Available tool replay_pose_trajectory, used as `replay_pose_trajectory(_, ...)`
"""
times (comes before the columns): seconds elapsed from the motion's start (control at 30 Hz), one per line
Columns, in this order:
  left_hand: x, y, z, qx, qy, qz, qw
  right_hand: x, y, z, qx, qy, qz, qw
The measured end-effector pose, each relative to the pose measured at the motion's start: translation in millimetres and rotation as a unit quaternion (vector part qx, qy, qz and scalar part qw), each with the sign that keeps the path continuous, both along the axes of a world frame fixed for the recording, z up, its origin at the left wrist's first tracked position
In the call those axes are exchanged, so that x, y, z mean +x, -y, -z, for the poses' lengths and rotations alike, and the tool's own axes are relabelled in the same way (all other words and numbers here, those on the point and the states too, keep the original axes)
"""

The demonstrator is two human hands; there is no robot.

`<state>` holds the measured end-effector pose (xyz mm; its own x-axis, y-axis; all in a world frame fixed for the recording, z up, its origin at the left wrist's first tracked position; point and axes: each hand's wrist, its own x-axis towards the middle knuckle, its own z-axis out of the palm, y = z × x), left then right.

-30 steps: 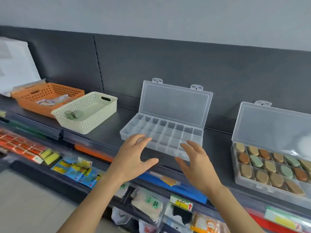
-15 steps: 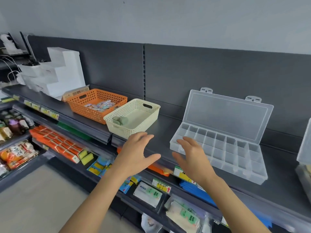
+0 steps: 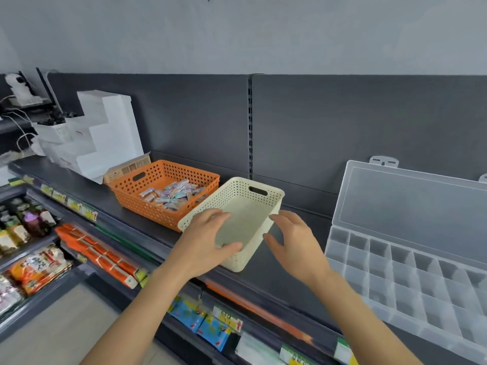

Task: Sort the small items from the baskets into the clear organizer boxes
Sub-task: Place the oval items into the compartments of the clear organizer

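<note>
Along the dark shelf [image 3: 290,275], from the left: stacked white foam blocks [image 3: 105,135] against the back panel [image 3: 342,122], then an orange basket [image 3: 158,206] with a heap of small wrapped items [image 3: 171,193] inside, then a cream basket [image 3: 253,204] set at an angle, left wall just beside the orange one, near corner close to the shelf edge. To the right, well apart from the cream basket, a clear organizer box [image 3: 395,275] with its lid [image 3: 408,204] propped open against the back panel and rows of bare compartments. Below the shelf edge, price tags [image 3: 228,318] and lower racks with orange packs [image 3: 100,256], blue packets [image 3: 200,321] and bagged snacks [image 3: 39,267]. In the way of the cream basket's near-left corner and part of its floor: the left hand [image 3: 208,241], so cannot tell what lies beneath it. Left hand palm down over that corner, fingers [image 3: 216,216] slightly apart and gently bent across the rim, thumb stretched out over the inside; touching or just above, cannot tell. Right hand [image 3: 292,241] just beside the basket's right wall, palm toward it, fingers apart and loosely curved, thumb spread, holding nothing.
</note>
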<state>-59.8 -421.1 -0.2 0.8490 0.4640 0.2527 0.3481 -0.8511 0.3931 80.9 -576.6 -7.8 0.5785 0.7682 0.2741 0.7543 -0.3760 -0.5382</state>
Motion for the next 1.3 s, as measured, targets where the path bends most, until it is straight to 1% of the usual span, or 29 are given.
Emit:
replay_pose_trajectory(0.13,13.2,-46.9,1.4,-0.003,0.004,0.004,1.0,13.8,-37.8,-1.1,-0.003,0.012,0.006,1.0)
replay_pose_trajectory(0.37,27.4,-122.6,10.0,0.003,-0.013,0.02,1.0,22.1,-86.8,-0.8,-0.009,-0.002,0.006,1.0)
replay_pose_trajectory(0.43,32.6,-138.9,14.6,-0.001,-0.029,0.034,0.999,21.9,-99.2,4.9,-0.019,-0.02,0.012,1.0)
replay_pose_trajectory(0.57,42.4,-164.9,21.7,-0.009,-0.06,0.086,0.994,18.6,-124.6,12.7,-0.084,-0.067,-0.012,0.994)
replay_pose_trajectory(0.67,51.5,-180.9,19.7,-0.019,-0.074,0.127,0.989,19.4,-140.6,13.0,-0.141,-0.08,-0.027,0.986)
replay_pose_trajectory(0.77,59.3,-191.8,18.8,-0.027,-0.115,0.179,0.977,20.4,-148.9,14.5,-0.173,-0.094,-0.022,0.98)
replay_pose_trajectory(0.83,63.1,-197.3,19.9,0.0,-0.167,0.221,0.961,21.1,-151.6,14.7,-0.168,-0.111,-0.006,0.979)
replay_pose_trajectory(0.9,68.1,-200.6,22.5,0.076,-0.212,0.256,0.94,23.5,-152.8,14.0,-0.148,-0.127,0.018,0.981)
replay_pose_trajectory(0.97,74.3,-200.6,25.4,0.125,-0.229,0.277,0.925,27.3,-152.7,13.6,-0.132,-0.126,0.035,0.983)
replay_pose_trajectory(1.03,80.3,-199.7,27.0,0.126,-0.215,0.289,0.924,30.5,-151.7,13.7,-0.126,-0.125,0.045,0.983)
replay_pose_trajectory(1.1,85.1,-201.1,26.1,0.101,-0.177,0.297,0.933,33.4,-151.4,15.7,-0.13,-0.131,0.053,0.981)
replay_pose_trajectory(1.23,84.4,-207.0,20.6,-0.029,-0.062,0.264,0.962,35.7,-160.5,18.6,-0.161,-0.136,0.04,0.977)
replay_pose_trajectory(1.3,80.5,-207.4,16.4,-0.089,-0.014,0.242,0.966,36.2,-172.0,18.6,-0.191,-0.125,0.02,0.973)
